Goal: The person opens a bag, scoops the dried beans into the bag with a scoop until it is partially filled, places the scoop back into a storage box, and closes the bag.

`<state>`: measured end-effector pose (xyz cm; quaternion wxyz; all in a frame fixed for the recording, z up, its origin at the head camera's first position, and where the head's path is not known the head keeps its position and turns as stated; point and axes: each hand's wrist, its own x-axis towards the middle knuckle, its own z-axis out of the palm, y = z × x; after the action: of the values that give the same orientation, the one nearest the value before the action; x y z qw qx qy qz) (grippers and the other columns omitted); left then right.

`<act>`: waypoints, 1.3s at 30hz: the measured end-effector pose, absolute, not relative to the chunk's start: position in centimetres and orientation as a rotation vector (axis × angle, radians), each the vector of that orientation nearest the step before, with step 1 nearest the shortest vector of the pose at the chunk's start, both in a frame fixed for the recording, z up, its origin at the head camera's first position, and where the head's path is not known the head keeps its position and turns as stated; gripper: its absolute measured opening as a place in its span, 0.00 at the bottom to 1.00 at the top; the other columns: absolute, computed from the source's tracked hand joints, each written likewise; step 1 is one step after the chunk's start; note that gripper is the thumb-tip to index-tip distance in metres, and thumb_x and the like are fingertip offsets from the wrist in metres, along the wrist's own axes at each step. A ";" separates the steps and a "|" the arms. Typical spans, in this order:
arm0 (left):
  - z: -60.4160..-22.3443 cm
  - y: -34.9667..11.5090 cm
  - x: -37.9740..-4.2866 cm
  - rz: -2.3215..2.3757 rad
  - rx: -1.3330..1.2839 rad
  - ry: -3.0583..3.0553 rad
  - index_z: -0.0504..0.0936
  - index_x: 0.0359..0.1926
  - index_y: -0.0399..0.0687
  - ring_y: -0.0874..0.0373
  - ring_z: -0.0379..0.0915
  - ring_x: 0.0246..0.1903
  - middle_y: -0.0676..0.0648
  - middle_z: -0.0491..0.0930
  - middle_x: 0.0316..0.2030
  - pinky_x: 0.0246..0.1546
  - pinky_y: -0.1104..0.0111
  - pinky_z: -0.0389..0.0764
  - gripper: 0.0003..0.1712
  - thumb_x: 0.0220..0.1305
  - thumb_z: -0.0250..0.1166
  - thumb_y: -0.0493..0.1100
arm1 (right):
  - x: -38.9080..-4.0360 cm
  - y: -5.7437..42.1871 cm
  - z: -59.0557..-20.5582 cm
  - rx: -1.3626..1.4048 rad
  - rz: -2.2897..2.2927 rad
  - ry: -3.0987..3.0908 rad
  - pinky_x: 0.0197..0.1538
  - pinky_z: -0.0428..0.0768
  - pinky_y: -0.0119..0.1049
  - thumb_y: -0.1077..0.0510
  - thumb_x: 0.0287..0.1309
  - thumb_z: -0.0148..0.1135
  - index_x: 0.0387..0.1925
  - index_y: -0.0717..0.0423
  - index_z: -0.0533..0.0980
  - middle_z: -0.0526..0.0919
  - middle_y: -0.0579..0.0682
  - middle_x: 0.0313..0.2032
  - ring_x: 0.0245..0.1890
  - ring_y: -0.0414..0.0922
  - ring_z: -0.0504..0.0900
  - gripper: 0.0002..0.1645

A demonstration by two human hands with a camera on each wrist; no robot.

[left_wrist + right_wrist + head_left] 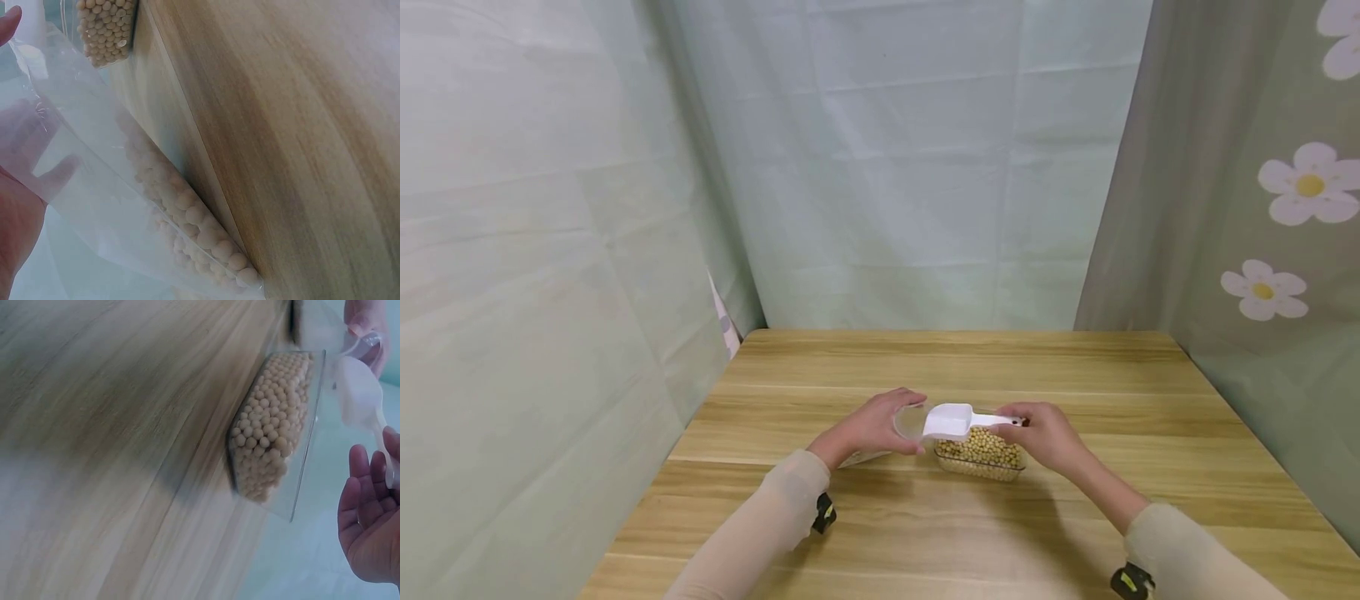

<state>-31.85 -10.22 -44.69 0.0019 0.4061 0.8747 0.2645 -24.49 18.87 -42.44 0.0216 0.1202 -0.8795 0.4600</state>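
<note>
My left hand (877, 423) holds the mouth of a clear plastic bag (94, 169) spread, thumb and fingers curved apart around it. Soybeans (206, 234) lie along the bag's bottom, close to the table. With my right hand (1051, 435) I pinch the handle of a white scoop (949, 422). Its blade points left, right at the bag's mouth, and no beans show in it in the head view. Below the scoop, a clear rectangular container (307, 440) full of soybeans stands between the hands, partly covered by the scoop in the head view.
The wooden table (970, 542) stretches out on all sides of the container. Pale green curtains (910, 167) hang behind it and at both sides. A dark wrist device (824, 513) sits on the left sleeve, another (1131, 581) on the right.
</note>
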 end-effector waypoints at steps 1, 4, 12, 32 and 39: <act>-44.7 -10.3 -31.9 0.824 1.275 2.749 0.67 0.61 0.46 0.53 0.69 0.50 0.50 0.72 0.51 0.47 0.64 0.70 0.49 0.39 0.70 0.64 | -24.4 19.2 -42.5 0.370 1.427 -2.724 0.20 0.68 0.32 0.48 0.48 0.66 0.35 0.53 0.81 0.80 0.51 0.24 0.22 0.45 0.72 0.15; -44.7 -10.3 -31.9 0.799 1.276 2.767 0.67 0.62 0.48 0.57 0.67 0.51 0.53 0.72 0.52 0.50 0.63 0.68 0.50 0.39 0.68 0.67 | -24.2 20.5 -42.8 0.339 1.415 -2.745 0.21 0.67 0.33 0.46 0.49 0.65 0.37 0.52 0.81 0.80 0.50 0.25 0.22 0.45 0.72 0.17; -44.4 -10.5 -31.6 0.764 1.264 2.779 0.66 0.62 0.49 0.60 0.65 0.53 0.55 0.71 0.52 0.52 0.62 0.67 0.49 0.40 0.69 0.64 | -23.6 23.9 -43.8 0.291 1.344 -2.809 0.20 0.64 0.32 0.47 0.50 0.65 0.36 0.53 0.81 0.78 0.48 0.22 0.20 0.42 0.66 0.15; -44.4 -10.5 -31.4 0.797 1.253 2.758 0.65 0.62 0.50 0.59 0.65 0.53 0.54 0.70 0.53 0.52 0.62 0.68 0.48 0.41 0.71 0.61 | -24.5 21.6 -45.1 0.388 1.223 -2.742 0.17 0.67 0.32 0.56 0.48 0.67 0.30 0.53 0.82 0.76 0.43 0.18 0.16 0.38 0.69 0.07; -44.5 -10.2 -31.4 0.804 1.241 2.747 0.65 0.62 0.49 0.60 0.64 0.53 0.54 0.70 0.53 0.52 0.62 0.67 0.48 0.40 0.72 0.58 | -24.6 21.4 -46.1 0.366 1.345 -2.710 0.17 0.68 0.32 0.57 0.49 0.66 0.31 0.55 0.81 0.78 0.47 0.19 0.19 0.44 0.73 0.07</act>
<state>-31.36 -10.21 -44.47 0.0109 0.3978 0.8805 0.2577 -24.63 21.39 -46.11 0.0473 0.1201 -0.8883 0.4408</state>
